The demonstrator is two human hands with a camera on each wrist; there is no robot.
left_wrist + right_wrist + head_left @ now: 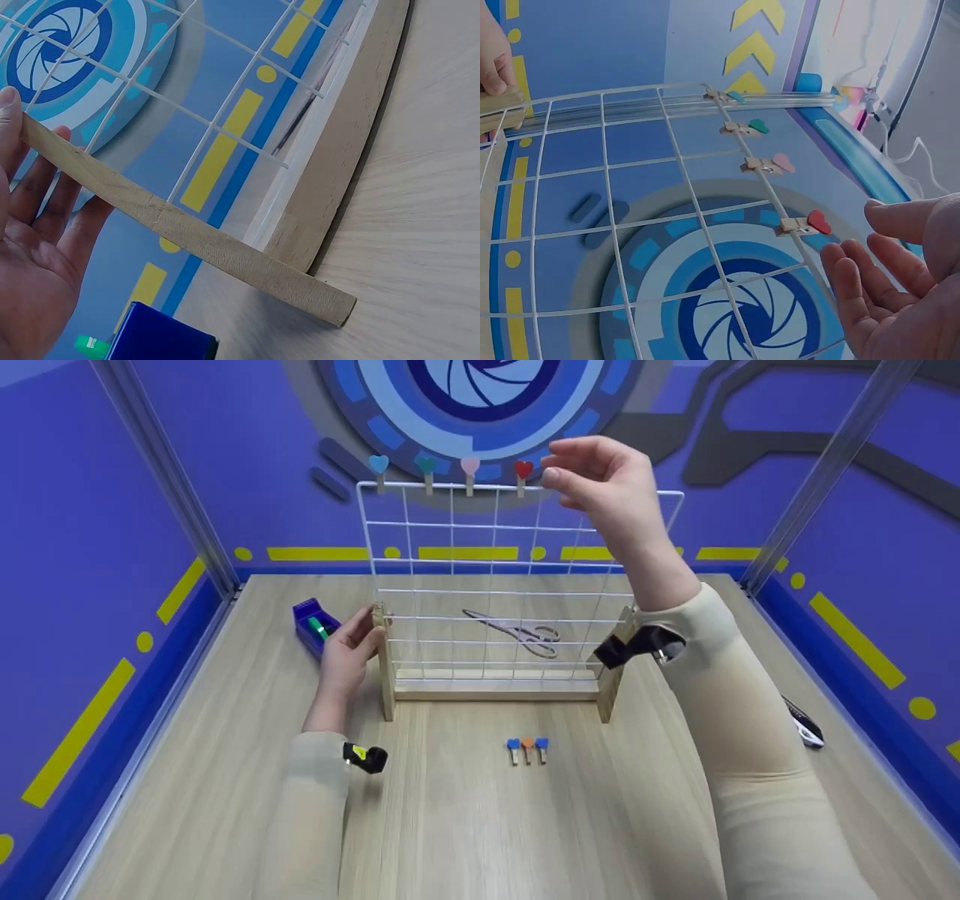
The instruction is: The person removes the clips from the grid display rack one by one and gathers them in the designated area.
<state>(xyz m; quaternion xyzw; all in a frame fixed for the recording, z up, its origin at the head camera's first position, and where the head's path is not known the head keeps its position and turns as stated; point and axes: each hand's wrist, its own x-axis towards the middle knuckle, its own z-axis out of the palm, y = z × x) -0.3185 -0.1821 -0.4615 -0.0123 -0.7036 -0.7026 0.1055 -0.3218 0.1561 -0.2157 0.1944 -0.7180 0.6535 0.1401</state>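
Note:
A white wire grid (493, 562) stands upright in a wooden base (495, 690). Along its top wire sit heart clothespins: light blue (379, 465), teal (427, 466), pink (470, 466) and red (523, 471). My right hand (611, 484) is beside the red one, thumb and fingers apart with nothing between them; the right wrist view shows a gap to that red clothespin (807, 223). My left hand (349, 652) holds the left wooden post (384, 667), thumb on one side and fingers behind it, as the left wrist view shows on the post (157, 206).
Two blue heart clothespins (514, 751) and an orange one (527, 751) lie in front of the base. Behind the grid are scissors (525, 636). A purple holder (306, 619) with a green item stands at left; a black-and-white tool (804, 726) lies at right.

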